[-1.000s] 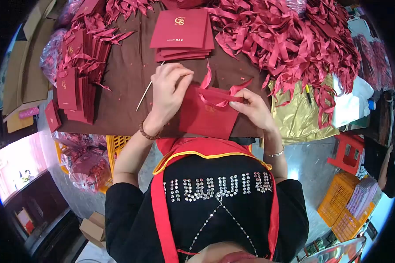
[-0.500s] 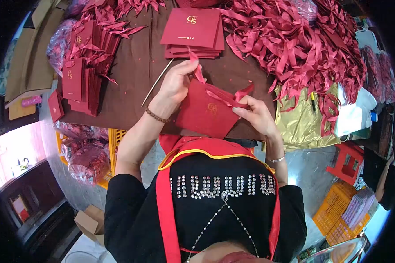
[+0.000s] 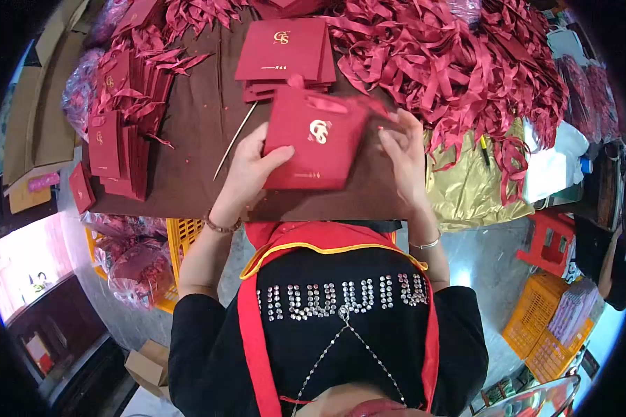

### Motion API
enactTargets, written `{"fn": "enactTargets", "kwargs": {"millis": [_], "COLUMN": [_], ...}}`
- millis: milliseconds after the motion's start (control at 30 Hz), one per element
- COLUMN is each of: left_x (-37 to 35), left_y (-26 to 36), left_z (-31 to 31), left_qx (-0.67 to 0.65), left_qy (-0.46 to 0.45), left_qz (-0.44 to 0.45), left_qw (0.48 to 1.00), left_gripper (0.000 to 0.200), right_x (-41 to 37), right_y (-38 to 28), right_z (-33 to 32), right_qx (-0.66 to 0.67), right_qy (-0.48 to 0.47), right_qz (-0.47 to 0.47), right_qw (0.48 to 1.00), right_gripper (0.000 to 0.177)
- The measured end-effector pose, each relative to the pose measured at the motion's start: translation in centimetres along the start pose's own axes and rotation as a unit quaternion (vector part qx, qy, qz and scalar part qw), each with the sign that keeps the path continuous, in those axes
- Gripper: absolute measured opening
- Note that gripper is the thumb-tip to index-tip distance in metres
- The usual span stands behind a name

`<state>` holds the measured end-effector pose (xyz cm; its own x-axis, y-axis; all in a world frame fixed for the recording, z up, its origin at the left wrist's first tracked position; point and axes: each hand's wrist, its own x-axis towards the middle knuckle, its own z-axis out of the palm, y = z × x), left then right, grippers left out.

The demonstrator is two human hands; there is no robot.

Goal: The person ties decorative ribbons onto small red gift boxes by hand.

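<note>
My left hand (image 3: 252, 170) grips a small dark-red paper bag (image 3: 306, 156) by its left side, thumb across the front. The bag bears a gold logo and is tilted and slightly blurred above the table. A red ribbon (image 3: 372, 105) runs from its upper right to the curled fingers of my right hand (image 3: 403, 149), which pinch it. Just beyond lies a stack of matching red bags (image 3: 282, 52). Left of my left hand, a thin rod (image 3: 235, 139) rests on the brown tablecloth (image 3: 195, 153).
A big heap of red ribbons (image 3: 452, 76) covers the far right. Rows of red bags with ribbons (image 3: 104, 149) stand at the left. A gold plastic sheet (image 3: 459, 191) with a pen (image 3: 485, 151) lies at the right edge. Yellow crates (image 3: 184, 229) and a red stool (image 3: 548, 242) stand below.
The bag has turned more upright and its front now faces me. My left hand has shifted from the ribbon to the bag's side. My right hand has moved off the bag's edge, slightly away.
</note>
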<state>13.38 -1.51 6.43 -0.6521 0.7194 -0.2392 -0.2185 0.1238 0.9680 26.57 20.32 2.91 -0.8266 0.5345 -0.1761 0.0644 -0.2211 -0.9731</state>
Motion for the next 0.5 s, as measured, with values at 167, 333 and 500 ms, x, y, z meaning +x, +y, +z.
{"fn": "enactTargets", "kwargs": {"millis": [167,333,500], "left_x": [-1.9,-1.6,1.2], "left_y": [3.8,2.9,-0.7], "left_z": [4.5,7.4,4.4], "left_qx": [0.440,0.427,0.524], "left_qy": [0.010,-0.052,0.154], "left_qz": [0.234,0.303,0.282], "left_qw": [0.867,0.850,0.789], "left_gripper": [0.051,0.051,0.047], "right_x": [-2.9,-2.8,-2.1], "right_y": [-1.7,0.0,1.9], "right_z": [3.0,1.3,-1.6], "right_qx": [0.217,0.328,0.339], "right_qy": [-0.242,-0.141,-0.113], "right_qz": [0.027,0.203,0.207], "right_qw": [0.945,0.912,0.911], "right_gripper": [0.082,0.039,0.039]}}
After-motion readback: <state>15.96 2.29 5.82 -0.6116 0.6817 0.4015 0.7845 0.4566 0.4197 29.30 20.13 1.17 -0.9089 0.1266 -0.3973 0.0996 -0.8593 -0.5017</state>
